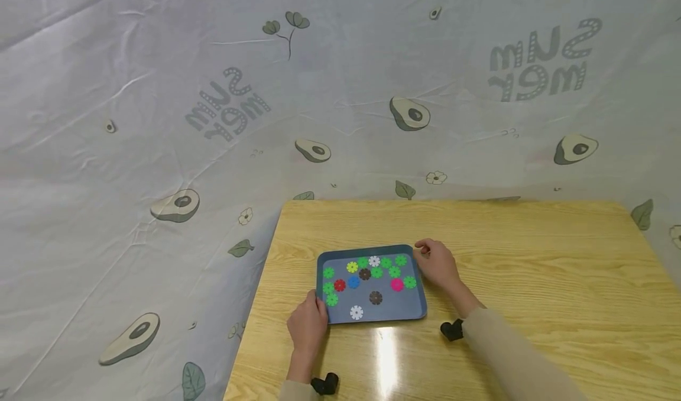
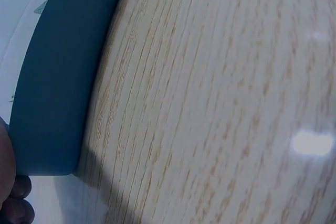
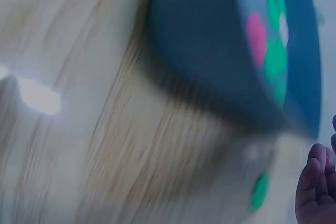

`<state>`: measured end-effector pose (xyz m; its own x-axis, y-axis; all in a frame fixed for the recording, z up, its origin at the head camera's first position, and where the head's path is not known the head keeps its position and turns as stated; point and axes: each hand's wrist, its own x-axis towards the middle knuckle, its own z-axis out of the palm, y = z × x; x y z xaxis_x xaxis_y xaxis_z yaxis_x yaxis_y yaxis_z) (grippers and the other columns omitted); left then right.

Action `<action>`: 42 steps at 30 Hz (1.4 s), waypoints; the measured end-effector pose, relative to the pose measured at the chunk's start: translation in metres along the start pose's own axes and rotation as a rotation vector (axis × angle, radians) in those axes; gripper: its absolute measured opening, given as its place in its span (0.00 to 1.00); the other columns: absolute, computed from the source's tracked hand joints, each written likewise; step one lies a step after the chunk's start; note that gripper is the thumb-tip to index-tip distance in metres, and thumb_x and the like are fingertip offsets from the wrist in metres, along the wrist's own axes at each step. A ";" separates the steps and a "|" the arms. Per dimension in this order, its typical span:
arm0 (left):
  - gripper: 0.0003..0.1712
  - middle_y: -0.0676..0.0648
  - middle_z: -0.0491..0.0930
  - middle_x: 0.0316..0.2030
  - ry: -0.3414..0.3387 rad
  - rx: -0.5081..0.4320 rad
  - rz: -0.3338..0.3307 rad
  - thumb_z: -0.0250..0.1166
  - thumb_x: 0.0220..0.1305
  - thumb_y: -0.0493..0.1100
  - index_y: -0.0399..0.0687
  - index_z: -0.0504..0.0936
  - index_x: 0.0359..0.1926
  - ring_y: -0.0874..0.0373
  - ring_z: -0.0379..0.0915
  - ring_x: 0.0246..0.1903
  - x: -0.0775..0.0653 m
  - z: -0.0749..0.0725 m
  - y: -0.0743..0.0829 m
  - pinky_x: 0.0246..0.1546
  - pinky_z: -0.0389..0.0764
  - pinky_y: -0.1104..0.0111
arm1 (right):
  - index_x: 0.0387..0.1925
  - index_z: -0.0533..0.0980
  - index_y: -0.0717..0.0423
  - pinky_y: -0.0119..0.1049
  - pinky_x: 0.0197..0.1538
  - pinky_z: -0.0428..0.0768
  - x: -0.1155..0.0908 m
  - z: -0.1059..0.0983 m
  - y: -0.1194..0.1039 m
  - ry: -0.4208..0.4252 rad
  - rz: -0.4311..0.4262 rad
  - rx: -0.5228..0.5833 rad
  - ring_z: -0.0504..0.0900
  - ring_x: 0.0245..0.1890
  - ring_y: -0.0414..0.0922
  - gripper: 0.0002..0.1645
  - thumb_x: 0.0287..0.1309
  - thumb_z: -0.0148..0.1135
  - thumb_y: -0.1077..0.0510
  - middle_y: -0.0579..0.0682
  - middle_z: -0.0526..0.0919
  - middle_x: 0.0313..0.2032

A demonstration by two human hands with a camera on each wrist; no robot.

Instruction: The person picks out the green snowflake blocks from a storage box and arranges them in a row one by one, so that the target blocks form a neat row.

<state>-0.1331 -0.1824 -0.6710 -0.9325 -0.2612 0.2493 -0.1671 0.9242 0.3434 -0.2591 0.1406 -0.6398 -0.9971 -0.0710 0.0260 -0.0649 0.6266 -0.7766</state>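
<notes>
A blue-grey tray [image 1: 399, 309] on the table holds several flat snowflake-shaped plastic discs. Most are green [image 1: 328, 272]; others are a pink disc [image 1: 397, 284], a red disc [image 1: 339, 285], a blue disc [image 1: 353, 282], a yellow disc [image 1: 352, 267], and white and brown ones. My left hand [image 1: 308, 324] grips the tray's left rim near its front corner. Beside the far right corner is my right hand [image 1: 437, 264], fingers loosely bent, with a gap to the tray in the right wrist view. There, a blurred green piece [image 3: 260, 192] shows outside the tray wall.
The wood-grain table [image 1: 532, 283] extends far to the right of the tray. A pale cloth [image 1: 351, 111] printed with avocados and leaves hangs behind and along the left side. Black wrist-worn devices [image 1: 452, 330] sit at both sleeves.
</notes>
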 end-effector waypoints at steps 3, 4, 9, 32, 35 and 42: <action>0.09 0.45 0.78 0.17 0.001 0.004 -0.005 0.68 0.67 0.41 0.40 0.86 0.44 0.57 0.62 0.12 0.001 -0.001 -0.001 0.13 0.63 0.60 | 0.51 0.82 0.65 0.49 0.44 0.77 -0.002 0.013 -0.021 -0.038 -0.053 0.024 0.79 0.38 0.51 0.16 0.69 0.64 0.57 0.56 0.80 0.40; 0.09 0.45 0.78 0.17 0.002 0.003 -0.005 0.68 0.66 0.41 0.40 0.86 0.44 0.57 0.62 0.12 0.001 -0.002 -0.001 0.13 0.63 0.60 | 0.51 0.82 0.64 0.48 0.44 0.77 -0.003 0.018 -0.027 -0.048 -0.061 0.028 0.79 0.38 0.49 0.16 0.69 0.65 0.57 0.55 0.80 0.40; 0.09 0.44 0.79 0.18 0.000 0.001 -0.006 0.67 0.67 0.41 0.40 0.86 0.44 0.56 0.65 0.12 0.002 -0.002 0.000 0.13 0.65 0.58 | 0.50 0.83 0.60 0.45 0.42 0.78 -0.012 0.052 -0.054 -0.115 -0.106 0.029 0.79 0.35 0.43 0.15 0.66 0.69 0.55 0.50 0.82 0.39; 0.07 0.43 0.79 0.18 0.034 0.028 0.015 0.66 0.67 0.41 0.42 0.85 0.42 0.49 0.74 0.14 -0.007 0.003 -0.003 0.13 0.68 0.56 | 0.39 0.82 0.54 0.47 0.36 0.81 -0.061 0.163 -0.109 -0.251 -0.181 -0.296 0.84 0.35 0.50 0.23 0.53 0.78 0.42 0.50 0.84 0.36; 0.07 0.44 0.79 0.18 0.042 0.022 0.022 0.66 0.66 0.40 0.41 0.85 0.42 0.50 0.73 0.13 -0.007 0.002 -0.002 0.13 0.67 0.57 | 0.38 0.81 0.51 0.47 0.32 0.80 -0.061 0.167 -0.109 -0.237 -0.179 -0.362 0.84 0.33 0.51 0.21 0.53 0.78 0.41 0.49 0.83 0.35; 0.05 0.45 0.77 0.16 0.065 0.016 0.035 0.68 0.65 0.39 0.41 0.84 0.40 0.51 0.71 0.12 -0.006 0.000 0.000 0.12 0.66 0.57 | 0.38 0.81 0.53 0.49 0.32 0.81 -0.060 0.166 -0.114 -0.248 -0.183 -0.395 0.84 0.33 0.53 0.17 0.56 0.78 0.47 0.51 0.81 0.36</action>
<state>-0.1280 -0.1809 -0.6725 -0.9151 -0.2459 0.3195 -0.1405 0.9373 0.3189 -0.1854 -0.0554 -0.6570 -0.9318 -0.3598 -0.0482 -0.2957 0.8293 -0.4742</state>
